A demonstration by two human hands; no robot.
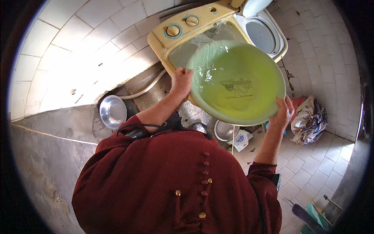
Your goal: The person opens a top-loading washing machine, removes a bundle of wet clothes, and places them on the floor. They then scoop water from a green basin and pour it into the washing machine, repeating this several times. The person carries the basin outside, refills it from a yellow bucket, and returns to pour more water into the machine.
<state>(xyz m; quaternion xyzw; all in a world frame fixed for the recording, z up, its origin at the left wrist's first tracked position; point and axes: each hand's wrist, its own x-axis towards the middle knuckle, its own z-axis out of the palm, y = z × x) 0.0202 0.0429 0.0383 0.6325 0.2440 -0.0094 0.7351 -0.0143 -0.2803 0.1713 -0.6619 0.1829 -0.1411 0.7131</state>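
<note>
My left hand (182, 82) is closed on the left rim of a large light-green plastic basin (257, 70). On its lower right rim my right hand (283, 111) grips the same basin, fingers wrapped round the edge. The basin is held up and tilted toward the cream twin-tub washing machine (159, 41), partly covering its wash tub (180, 54). Glints inside look like water, and clear water seems to spill over the far left rim into the tub. Beside it, the machine's smaller round spin compartment (260, 36) has its lid (255, 7) raised.
A metal bowl (113, 112) lies on the floor at left, by a pale hose (146, 89). Another metal bowl (224, 130) and a white packet (242, 139) are below the basin. Bundled cloths (309, 121) lie at right. A dark-handled object (306, 216) sits at lower right.
</note>
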